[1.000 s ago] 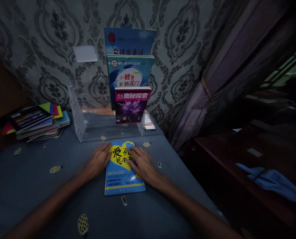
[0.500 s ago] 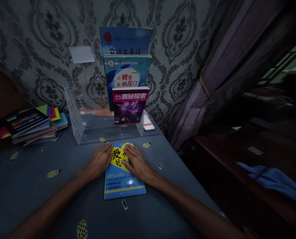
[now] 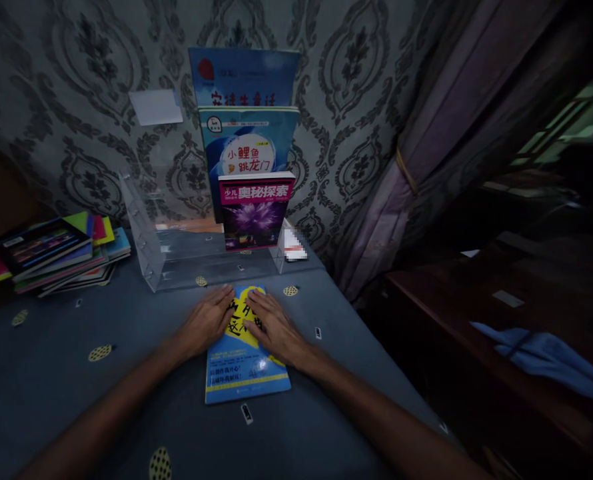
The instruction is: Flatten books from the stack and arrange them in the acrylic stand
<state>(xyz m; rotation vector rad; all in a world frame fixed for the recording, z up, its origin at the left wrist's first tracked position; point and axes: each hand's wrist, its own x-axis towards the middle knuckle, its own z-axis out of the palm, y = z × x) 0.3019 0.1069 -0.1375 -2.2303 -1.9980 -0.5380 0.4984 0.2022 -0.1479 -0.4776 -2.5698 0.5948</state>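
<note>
A blue book with a yellow heart on its cover lies flat on the blue patterned tablecloth. My left hand rests on the book's upper left part, fingers stretched out flat. My right hand lies flat on its upper right part, fingers spread. Just beyond the hands stands a clear acrylic rack. At its right end three books stand upright: a purple one in front, a teal one behind it, a blue one at the back.
A stack of colourful books lies at the table's left. Patterned wallpaper with a white card is behind the rack. A tied-back curtain hangs at right, beside a dark wooden surface with a blue cloth.
Both hands have slid closer together on the book's upper part and now cover more of the yellow heart. The view has shifted slightly.
</note>
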